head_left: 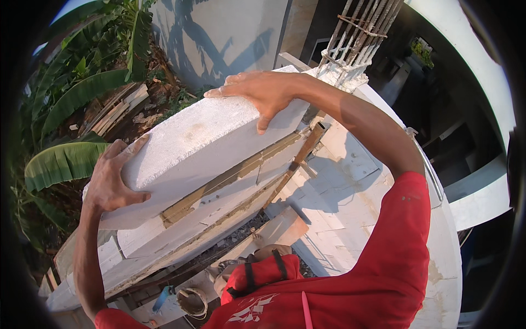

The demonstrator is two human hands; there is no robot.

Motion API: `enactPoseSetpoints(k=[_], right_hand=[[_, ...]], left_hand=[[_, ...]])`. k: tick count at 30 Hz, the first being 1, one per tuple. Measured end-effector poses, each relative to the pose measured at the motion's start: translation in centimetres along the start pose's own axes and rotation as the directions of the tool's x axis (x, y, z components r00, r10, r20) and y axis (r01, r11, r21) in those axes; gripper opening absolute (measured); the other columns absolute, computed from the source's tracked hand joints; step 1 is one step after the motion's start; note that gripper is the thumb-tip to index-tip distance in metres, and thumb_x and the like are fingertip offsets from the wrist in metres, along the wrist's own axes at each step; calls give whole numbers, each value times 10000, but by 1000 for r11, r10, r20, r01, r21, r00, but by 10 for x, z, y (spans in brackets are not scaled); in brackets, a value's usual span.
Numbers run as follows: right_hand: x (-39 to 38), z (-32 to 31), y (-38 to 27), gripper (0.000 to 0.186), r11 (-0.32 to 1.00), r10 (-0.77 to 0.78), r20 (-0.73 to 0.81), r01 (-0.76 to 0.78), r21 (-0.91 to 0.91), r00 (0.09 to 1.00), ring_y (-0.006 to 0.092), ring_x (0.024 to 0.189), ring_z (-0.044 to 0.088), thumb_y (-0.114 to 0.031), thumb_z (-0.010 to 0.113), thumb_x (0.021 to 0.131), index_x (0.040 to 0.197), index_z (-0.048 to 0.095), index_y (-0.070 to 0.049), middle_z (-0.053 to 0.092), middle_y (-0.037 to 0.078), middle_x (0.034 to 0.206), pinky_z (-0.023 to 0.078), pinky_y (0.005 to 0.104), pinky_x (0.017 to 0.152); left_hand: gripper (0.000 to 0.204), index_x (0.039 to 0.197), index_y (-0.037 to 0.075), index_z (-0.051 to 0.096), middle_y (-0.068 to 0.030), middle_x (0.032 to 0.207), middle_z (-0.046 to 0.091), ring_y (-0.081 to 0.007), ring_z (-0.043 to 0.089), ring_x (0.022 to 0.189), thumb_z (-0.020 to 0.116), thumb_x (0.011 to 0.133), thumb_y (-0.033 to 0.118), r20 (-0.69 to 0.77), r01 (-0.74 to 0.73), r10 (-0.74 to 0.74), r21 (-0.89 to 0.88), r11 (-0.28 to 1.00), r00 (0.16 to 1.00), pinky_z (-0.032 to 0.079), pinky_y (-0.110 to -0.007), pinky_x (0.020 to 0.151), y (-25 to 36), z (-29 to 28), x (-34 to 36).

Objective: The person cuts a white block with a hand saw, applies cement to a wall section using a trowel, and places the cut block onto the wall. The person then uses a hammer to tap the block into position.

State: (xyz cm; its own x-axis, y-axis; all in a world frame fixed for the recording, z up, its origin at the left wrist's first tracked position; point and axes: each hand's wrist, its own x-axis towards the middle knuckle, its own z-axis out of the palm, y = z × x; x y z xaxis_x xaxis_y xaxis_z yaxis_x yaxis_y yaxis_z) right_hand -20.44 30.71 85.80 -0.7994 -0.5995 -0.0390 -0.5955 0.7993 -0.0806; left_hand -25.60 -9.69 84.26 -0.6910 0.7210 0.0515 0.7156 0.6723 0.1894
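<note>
My left hand (113, 178) grips the near left end of a large white lightweight concrete block (192, 129), its thumb on the side face and fingers over the top. Over the block's far right end, my right hand (260, 94) is clasped with the thumb down the side. Below the block runs a low wall of similar blocks (192, 227). A band of wet-looking grey-brown mortar (233, 181) lies along the wall's top, beside the held block. Whether the block's underside touches the wall is hidden.
Steel reinforcing bars (364, 27) rise at the far right. A wooden batten (301, 159) leans by the wall's right end. A mortar bucket (192, 302) stands low near my body, beside a blue tool (163, 299). Banana leaves (66, 164) crowd the left; a grey wall (230, 33) stands behind.
</note>
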Motion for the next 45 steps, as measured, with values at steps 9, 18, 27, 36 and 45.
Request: enactPoseSetpoints(k=[9, 18, 27, 36, 45], right_hand=[[-67, 32, 77, 1337, 996, -12, -11, 13, 91, 1000, 391, 1243, 573, -317, 981, 448, 1613, 346, -148, 619, 203, 1264, 498, 479, 1004], [-74, 46, 98, 1353, 994, 55, 87, -62, 85, 995, 452, 1434, 419, -317, 976, 507, 1649, 252, -281, 492, 284, 1499, 396, 541, 1170], [-90, 55, 113, 1338, 997, 73, 85, -76, 34, 994, 414, 1236, 569, -310, 983, 512, 1642, 272, -228, 580, 216, 1336, 506, 491, 1024], [-92, 58, 114, 1293, 982, 116, 99, -129, 141, 988, 388, 1273, 541, -181, 964, 509, 1627, 319, -254, 570, 195, 1344, 497, 510, 1041], [-90, 60, 121, 1455, 973, 196, 188, -214, 84, 963, 424, 1536, 268, -329, 963, 422, 1648, 182, -371, 392, 197, 1617, 220, 611, 1272]], left_hand=[[1135, 1523, 194, 541, -244, 1346, 555, -431, 521, 1283, 857, 447, 372, 123, 31, -26, -39, 999, 992, 377, -507, 1151, 76, 21, 60], [1152, 1549, 196, 507, -237, 1288, 565, -416, 541, 1235, 873, 469, 364, 40, -50, 45, 138, 989, 998, 395, -503, 1120, 82, 51, 73], [1134, 1541, 213, 521, -204, 1168, 571, -393, 553, 1144, 874, 471, 344, 72, -51, 48, 35, 998, 996, 402, -502, 1091, 95, 63, 91], [1110, 1510, 189, 558, -280, 1375, 550, -459, 520, 1283, 860, 455, 359, 136, 1, 5, -42, 999, 991, 358, -512, 1167, 97, 64, 99], [977, 1413, 79, 635, -261, 1291, 588, -415, 572, 1213, 843, 518, 410, 15, -72, 71, 39, 997, 997, 433, -516, 1080, 84, 78, 95]])
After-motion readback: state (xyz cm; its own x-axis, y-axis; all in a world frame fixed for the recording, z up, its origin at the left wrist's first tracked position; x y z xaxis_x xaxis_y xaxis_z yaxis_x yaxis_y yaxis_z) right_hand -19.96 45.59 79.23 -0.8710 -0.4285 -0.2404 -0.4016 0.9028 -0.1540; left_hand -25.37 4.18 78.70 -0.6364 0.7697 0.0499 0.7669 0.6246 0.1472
